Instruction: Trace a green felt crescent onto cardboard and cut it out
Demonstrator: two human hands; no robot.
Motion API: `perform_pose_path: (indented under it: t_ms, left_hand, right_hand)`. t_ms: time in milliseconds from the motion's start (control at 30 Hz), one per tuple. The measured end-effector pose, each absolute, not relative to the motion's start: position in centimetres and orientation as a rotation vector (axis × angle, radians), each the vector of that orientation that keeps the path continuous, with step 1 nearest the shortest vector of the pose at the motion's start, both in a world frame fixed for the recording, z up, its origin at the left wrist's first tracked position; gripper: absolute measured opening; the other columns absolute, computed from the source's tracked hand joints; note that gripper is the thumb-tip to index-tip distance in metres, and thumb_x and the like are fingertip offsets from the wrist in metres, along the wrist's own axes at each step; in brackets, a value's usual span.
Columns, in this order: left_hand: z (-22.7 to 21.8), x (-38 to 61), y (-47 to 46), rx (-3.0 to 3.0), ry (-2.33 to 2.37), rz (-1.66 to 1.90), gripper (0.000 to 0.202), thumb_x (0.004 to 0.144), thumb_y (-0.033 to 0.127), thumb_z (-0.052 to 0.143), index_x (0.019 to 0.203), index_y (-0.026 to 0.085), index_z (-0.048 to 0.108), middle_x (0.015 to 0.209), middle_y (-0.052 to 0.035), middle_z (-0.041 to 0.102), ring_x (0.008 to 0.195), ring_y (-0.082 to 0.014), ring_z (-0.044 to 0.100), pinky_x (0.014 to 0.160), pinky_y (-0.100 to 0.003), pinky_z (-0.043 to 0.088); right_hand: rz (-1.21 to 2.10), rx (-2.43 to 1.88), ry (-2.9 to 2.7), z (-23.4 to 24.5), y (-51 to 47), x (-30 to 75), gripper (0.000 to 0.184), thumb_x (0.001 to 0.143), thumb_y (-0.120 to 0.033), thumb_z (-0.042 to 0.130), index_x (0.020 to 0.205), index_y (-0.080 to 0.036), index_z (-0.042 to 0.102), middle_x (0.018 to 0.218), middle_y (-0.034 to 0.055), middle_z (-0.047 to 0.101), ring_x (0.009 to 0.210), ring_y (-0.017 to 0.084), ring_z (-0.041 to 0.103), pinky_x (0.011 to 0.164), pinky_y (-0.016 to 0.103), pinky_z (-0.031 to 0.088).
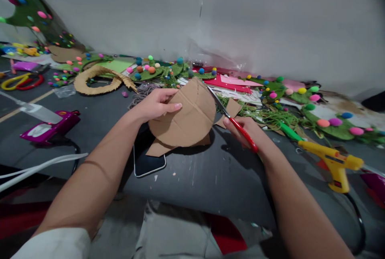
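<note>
My left hand (156, 104) grips the top left edge of a rounded piece of brown cardboard (188, 120), thumb on top, holding it above the dark table (210, 179). My right hand (248, 130) is closed round the red handles of a pair of scissors (233, 120). The blades point up and left and meet the cardboard's right edge. A smaller cardboard scrap (231, 108) lies behind the blades. A phone (147, 158) rests face up under the cardboard.
A yellow glue gun (333, 160) lies at the right, a purple glue gun (51, 128) at the left. Green felt shapes with coloured pompoms (331, 124), a cardboard ring (96, 79), red paper (228, 84) and more scissors (21, 81) crowd the back against the grey wall.
</note>
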State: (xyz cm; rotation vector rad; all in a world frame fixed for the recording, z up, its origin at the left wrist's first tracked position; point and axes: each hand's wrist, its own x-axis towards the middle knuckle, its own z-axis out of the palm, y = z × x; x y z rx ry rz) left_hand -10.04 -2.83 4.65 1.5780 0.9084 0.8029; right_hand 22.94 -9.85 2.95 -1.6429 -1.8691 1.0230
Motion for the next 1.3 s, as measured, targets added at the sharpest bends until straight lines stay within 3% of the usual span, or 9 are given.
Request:
perform_pose_path:
  t_ms: [133, 267, 533, 800, 1133, 1300]
  left_hand:
    - [4.6, -10.1, -2.8, 1.578, 0.916, 0.806, 0.055, 0.080, 0.043, 0.090, 0.128, 0.019, 0.077, 0.107, -0.0075, 0.083, 0.088, -0.0199, 0.078, 0.073, -0.024, 0.061]
    - [4.8, -10.0, -2.9, 1.593, 0.905, 0.808, 0.055, 0.080, 0.042, 0.089, 0.128, 0.018, 0.077, 0.106, -0.0080, 0.083, 0.088, -0.0208, 0.078, 0.074, -0.027, 0.062]
    - [4.3, -9.9, -2.7, 1.614, 0.889, 0.775, 0.058, 0.082, 0.042, 0.088, 0.133, 0.019, 0.075, 0.110, -0.0094, 0.082, 0.097, -0.0242, 0.078, 0.081, -0.032, 0.063]
    - [4.4, -9.8, -2.9, 1.620, 0.860, 0.756, 0.057, 0.083, 0.040, 0.088, 0.134, 0.019, 0.074, 0.110, -0.0094, 0.082, 0.097, -0.0234, 0.078, 0.081, -0.032, 0.063]
    - [4.5, -9.5, -3.1, 1.611, 0.847, 0.744, 0.053, 0.082, 0.039, 0.088, 0.130, 0.020, 0.076, 0.109, -0.0079, 0.083, 0.096, -0.0226, 0.078, 0.082, -0.031, 0.063]
    - [4.3, -9.6, -2.9, 1.615, 0.861, 0.751, 0.055, 0.076, 0.041, 0.092, 0.125, 0.019, 0.078, 0.109, -0.0083, 0.083, 0.097, -0.0239, 0.079, 0.083, -0.032, 0.063]
  right_hand:
    - [1.155, -1.563, -1.858, 2.6, -9.6, 23.8, 0.073, 0.090, -0.094, 0.037, 0.072, -0.023, 0.040, 0.060, -0.0018, 0.043, 0.054, 0.013, 0.039, 0.051, 0.030, 0.031]
    - [1.168, -1.516, -1.965, 2.6, -9.8, 24.2, 0.069, 0.093, -0.090, 0.041, 0.075, -0.023, 0.042, 0.066, -0.0012, 0.046, 0.059, 0.014, 0.041, 0.054, 0.030, 0.034]
    - [1.220, -1.505, -1.943, 2.2, -10.0, 23.5, 0.067, 0.092, -0.087, 0.049, 0.075, -0.023, 0.040, 0.067, -0.0026, 0.040, 0.060, 0.013, 0.036, 0.052, 0.027, 0.030]
    - [1.192, -1.541, -1.953, 2.8, -10.1, 23.0, 0.071, 0.092, -0.090, 0.043, 0.070, -0.023, 0.037, 0.062, -0.0035, 0.038, 0.056, 0.012, 0.036, 0.051, 0.027, 0.030]
    - [1.189, -1.635, -1.915, 3.3, -10.2, 22.5, 0.075, 0.088, -0.093, 0.046, 0.063, -0.023, 0.038, 0.055, -0.0025, 0.041, 0.048, 0.012, 0.041, 0.048, 0.029, 0.035]
    - [1.066, -1.689, -1.932, 3.3, -10.2, 22.4, 0.075, 0.085, -0.092, 0.054, 0.060, -0.023, 0.036, 0.054, -0.0030, 0.037, 0.050, 0.011, 0.037, 0.047, 0.028, 0.029]
